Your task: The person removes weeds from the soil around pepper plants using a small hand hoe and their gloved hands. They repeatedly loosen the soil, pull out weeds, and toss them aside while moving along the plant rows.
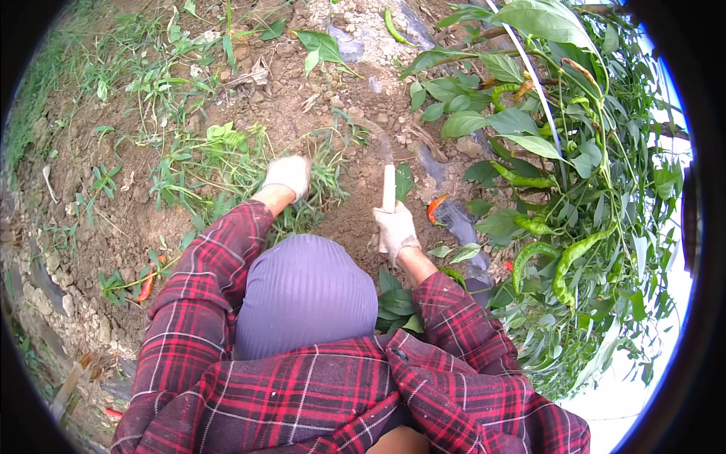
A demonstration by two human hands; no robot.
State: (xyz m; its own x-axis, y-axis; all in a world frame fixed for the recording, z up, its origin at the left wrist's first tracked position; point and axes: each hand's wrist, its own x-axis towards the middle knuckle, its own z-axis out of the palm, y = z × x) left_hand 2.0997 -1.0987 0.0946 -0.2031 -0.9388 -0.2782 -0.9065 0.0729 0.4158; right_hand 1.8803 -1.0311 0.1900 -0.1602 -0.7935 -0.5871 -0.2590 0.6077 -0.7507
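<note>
My right hand (397, 230), in a dirty white glove, is closed around the pale handle of a sickle (389, 184). The sickle's curved, soil-coloured blade (377, 133) points away from me and bends left over bare soil. My left hand (288, 176), also gloved and slightly blurred, is down among green weeds (326, 170). Its fingers are turned under and hidden, so whether they grip any stems does not show. More weeds (210, 164) spread to the left of that hand. My bent knee (306, 295), in grey-purple ribbed cloth, rises between my forearms.
Pepper plants (544, 142) with hanging green peppers (578, 261) crowd the right side, beside a thin white strip (530, 68). A red pepper (437, 209) lies near dark plastic film (462, 227). Another red pepper (146, 284) is at left; a green one (397, 28) lies ahead.
</note>
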